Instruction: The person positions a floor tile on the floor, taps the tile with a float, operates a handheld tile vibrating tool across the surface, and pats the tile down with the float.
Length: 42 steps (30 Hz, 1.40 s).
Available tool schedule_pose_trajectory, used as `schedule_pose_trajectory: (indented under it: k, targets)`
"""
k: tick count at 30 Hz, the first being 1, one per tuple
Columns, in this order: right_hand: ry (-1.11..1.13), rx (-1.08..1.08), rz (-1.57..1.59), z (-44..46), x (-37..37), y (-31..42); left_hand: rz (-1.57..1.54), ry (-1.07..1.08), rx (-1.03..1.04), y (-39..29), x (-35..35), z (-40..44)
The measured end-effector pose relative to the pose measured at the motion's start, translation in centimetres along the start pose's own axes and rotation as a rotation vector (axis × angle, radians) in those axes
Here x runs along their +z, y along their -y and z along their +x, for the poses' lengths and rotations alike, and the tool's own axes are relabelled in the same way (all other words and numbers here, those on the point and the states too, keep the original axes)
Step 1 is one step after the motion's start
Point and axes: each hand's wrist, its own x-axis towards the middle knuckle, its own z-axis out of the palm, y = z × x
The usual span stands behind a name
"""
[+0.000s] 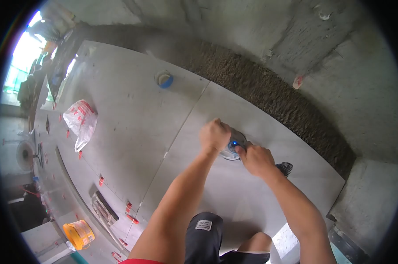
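Note:
A round handheld power tool with a small blue light rests on a large grey floor tile. My left hand is closed around the tool's left side, fingers curled. From the right, my right hand grips the tool's body, its thumb near the blue light. A black ribbed end sticks out beyond my right wrist. The seam between this tile and its neighbour runs to the left of my hands.
A blue and white roll and a plastic bag lie on the left tile. Red clips, a trowel and a yellow bucket are lower left. Rough mortar borders the wall.

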Motion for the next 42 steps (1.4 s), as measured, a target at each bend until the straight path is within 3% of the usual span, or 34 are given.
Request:
schedule_pose_trajectory:
  k: [6, 7, 8, 9, 10, 11, 12, 18, 20, 29, 42]
  targets:
    - [0.042, 0.019, 0.119, -1.6, 2.3, 0.5, 0.099, 0.068, 0.068, 2.6, 0.2, -0.4]
    - [0.090, 0.010, 0.160, -3.1, 3.6, 0.4, 0.263, 0.197, 0.269, 6.0, 2.2, -0.7]
    - [0.126, 0.033, 0.200, -5.0, 5.2, 0.0, 0.234, 0.148, 0.216, 5.9, 1.7, -3.9]
    - [0.082, 0.061, 0.189, -7.5, 8.0, -0.9, 0.253, 0.337, 0.204, 3.6, -0.6, -6.9]
    - [0.148, 0.171, 0.234, -10.9, 7.3, -1.0, 0.309, 0.362, 0.387, 6.7, 2.4, -8.7]
    - [0.217, 0.266, 0.288, -14.6, 6.1, -1.5, 0.145, 0.268, 0.430, 5.3, 2.3, -12.4]
    - [0.254, 0.354, 0.341, -18.3, 5.7, -2.8, 0.002, 0.288, 0.182, 1.8, 2.3, -16.0]
    - [0.162, 0.811, 0.529, -36.9, 10.6, -13.0, 0.156, 0.534, 0.571, -8.4, 15.0, -32.5]
    - [0.030, 0.871, 0.557, -42.0, 13.3, -14.8, 0.194, 0.611, 0.641, -11.7, 16.7, -37.4]
    - [0.022, 0.867, 0.753, -45.9, 13.4, -17.2, 0.340, 0.599, 0.766, -14.8, 18.4, -41.1]
    - [-0.014, 0.817, 0.804, -49.2, 15.0, -17.8, 0.403, 0.591, 0.823, -13.3, 19.3, -44.3]
